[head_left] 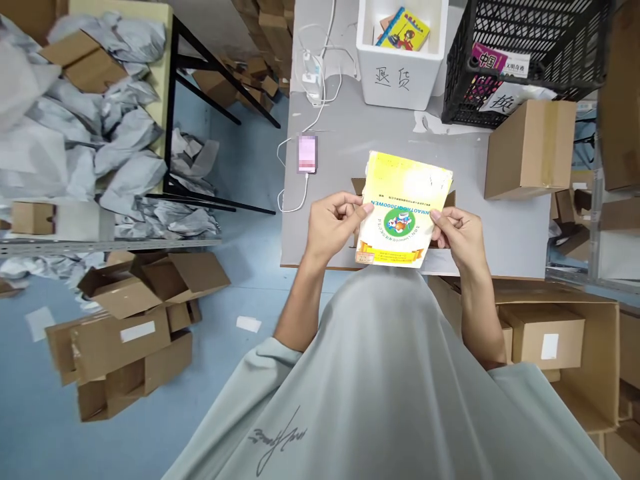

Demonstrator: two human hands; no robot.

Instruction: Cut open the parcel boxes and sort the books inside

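Between both hands is a yellow and white book [400, 180] with a green round emblem, its print upside down from where I look. My left hand [334, 223] pinches its left edge between thumb and fingers. On the opposite edge, my right hand [459, 233] grips it the same way. Beneath the book, an open cardboard box [358, 187] on the grey table [340, 147] is mostly hidden; only its flaps show at the sides.
A phone [307, 155] on a white cable lies to the left. Behind stand a white bin [400, 80] holding books, a black crate [465, 87] and a closed carton [530, 153]. Grey parcels [75, 147] cover the left shelf. Cartons [125, 333] lie on the floor.
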